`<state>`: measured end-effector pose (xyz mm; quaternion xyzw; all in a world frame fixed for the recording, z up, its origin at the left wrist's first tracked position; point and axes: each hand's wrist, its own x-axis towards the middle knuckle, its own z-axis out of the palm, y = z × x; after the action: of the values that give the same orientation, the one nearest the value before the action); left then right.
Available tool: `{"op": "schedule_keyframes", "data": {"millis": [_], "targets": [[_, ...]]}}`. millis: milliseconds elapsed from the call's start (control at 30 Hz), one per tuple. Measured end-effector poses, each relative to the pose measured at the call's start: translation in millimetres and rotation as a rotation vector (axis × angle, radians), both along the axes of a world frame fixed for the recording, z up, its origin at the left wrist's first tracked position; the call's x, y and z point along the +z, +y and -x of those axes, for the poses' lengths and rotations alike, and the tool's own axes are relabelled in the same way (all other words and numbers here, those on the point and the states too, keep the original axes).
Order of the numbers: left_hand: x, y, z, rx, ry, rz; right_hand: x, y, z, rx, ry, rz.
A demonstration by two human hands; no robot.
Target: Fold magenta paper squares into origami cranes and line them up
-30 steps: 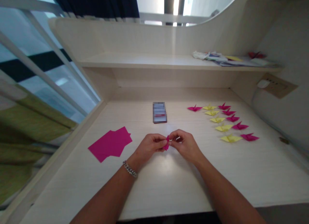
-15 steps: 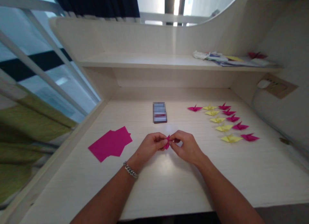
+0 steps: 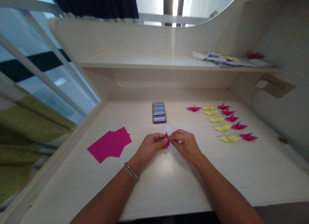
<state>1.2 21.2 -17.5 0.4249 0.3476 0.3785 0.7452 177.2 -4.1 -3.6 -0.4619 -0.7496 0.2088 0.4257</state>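
Observation:
Between my hands is a small folded piece of pink paper [image 3: 166, 136], held just over the desk, its pointed tip upward. My left hand [image 3: 152, 146] pinches it from the left between thumb and fingers. From the right, my right hand [image 3: 185, 143] closes thumb and fingertips on its edge. The fingers hide most of the folds. A stack of flat pink paper sheets [image 3: 109, 146] lies to the left of my left hand. Rows of folded paper cranes sit to the right, among them a yellow crane [image 3: 230, 138] and a pink crane [image 3: 248, 137].
A phone [image 3: 159, 113] lies beyond my hands on the pale desk [image 3: 154, 198]. A shelf [image 3: 145, 61] above the back holds papers [image 3: 227, 60] at its right. At the right wall a plug and cable run from a socket [image 3: 277, 85]. A bed rail [image 3: 48, 76] stands left.
The pink paper has turned slightly in my fingers, its tip now more upright. My right fingers have shifted a little on its edge. The view has moved slightly.

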Motion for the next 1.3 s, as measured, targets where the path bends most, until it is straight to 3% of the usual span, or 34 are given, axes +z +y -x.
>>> {"op": "schedule_keyframes", "data": {"millis": [233,600,967,1300], "targets": [[-1.0,1,0,0.102,0.028,-0.036,-0.2,0,6,-0.04,0.091,0.028],[0.0,1,-3,0.165,0.087,-0.164,3.4,-4,17,-0.175,0.246,0.21],[0.4,-2,-7,0.197,0.192,-0.341,-2.5,0,18,-0.095,0.388,0.382],[0.3,-3,-10,0.273,0.123,-0.249,-4.9,2,17,-0.081,0.352,0.362]]}}
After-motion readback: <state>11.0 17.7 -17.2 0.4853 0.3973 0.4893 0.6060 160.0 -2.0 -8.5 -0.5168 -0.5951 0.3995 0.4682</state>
